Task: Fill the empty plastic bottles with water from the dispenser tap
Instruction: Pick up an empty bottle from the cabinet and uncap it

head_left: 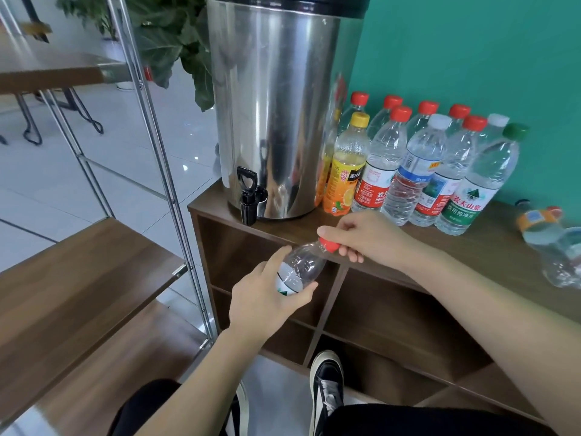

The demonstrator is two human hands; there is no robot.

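L hand (267,297) wraps the empty plastic bottle (300,269), held tilted in front of the cabinet (408,297); R hand (361,236) pinches its red cap (328,245), prob. unscrewing. Not yet at the dispenser tap (250,199). Capped bottles (418,171) stand behind; two more lie far right (553,243), unfilled by the look.

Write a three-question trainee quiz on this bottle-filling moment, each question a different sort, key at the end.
1. True or false: the held bottle has its red cap on.
2. Which hand's fingers pinch the cap? A) left hand B) right hand
3. Fill in: the black tap sits at the base of the steel ____.

Key: 1 true; 2 B; 3 dispenser.
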